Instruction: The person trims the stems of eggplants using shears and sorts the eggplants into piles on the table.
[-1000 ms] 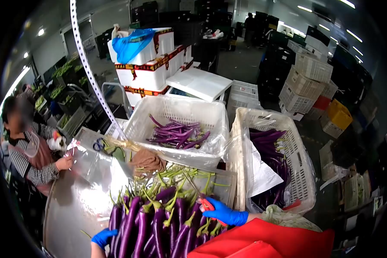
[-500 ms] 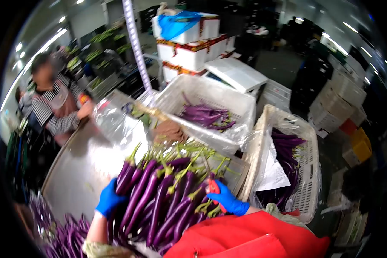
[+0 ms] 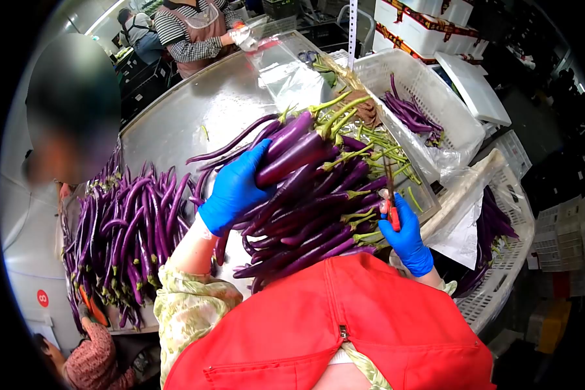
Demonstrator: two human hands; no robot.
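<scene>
Head view: eggplants (image 3: 289,200) heaped on table (image 3: 175,123).
Left hand (image 3: 235,188): fingers curled over the top eggplants.
Right hand (image 3: 407,239): closed round red-handled scissors (image 3: 394,218).
Stalks: loose green bits (image 3: 400,158) apparently cut; top eggplants' stalks long, apparently uncut.

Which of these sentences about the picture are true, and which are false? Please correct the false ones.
1. The left hand is on purple eggplants. True.
2. The left hand also has the cutting tool. False: the right hand holds the red-handled cutter.
3. The apron at the bottom is green. False: the apron is red.
4. The white basket at the right side has eggplants inside. True.
</scene>
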